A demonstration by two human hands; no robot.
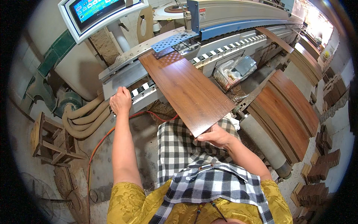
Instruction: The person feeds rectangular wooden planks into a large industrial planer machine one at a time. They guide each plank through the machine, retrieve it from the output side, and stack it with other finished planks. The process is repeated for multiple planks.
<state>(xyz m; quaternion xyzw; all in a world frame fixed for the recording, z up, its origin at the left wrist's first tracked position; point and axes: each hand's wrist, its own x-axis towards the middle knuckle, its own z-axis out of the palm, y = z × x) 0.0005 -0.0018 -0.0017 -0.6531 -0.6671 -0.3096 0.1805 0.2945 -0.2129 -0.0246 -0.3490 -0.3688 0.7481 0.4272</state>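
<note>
Evidently, in the head view, the brown board [186, 91] lay across the black-and-white track [220, 49] of the machine, its far end by the blue perforated plate [173, 42] and its near end reaching over the checkered apron [169, 149]. The right hand [214, 136] held the board at its near end, most of the fingers hidden beneath. To the board's left, the left hand [121, 100] was curled at the grey metal rail [126, 80]; whether it gripped anything could not be told. Stacked boards [285, 112] lay to the board's right, apart from it. Done well, the step probably called for bearing the overhanging end level, pressing lightly and evenly so the board sat flat, with the left hand clear of the track.
</note>
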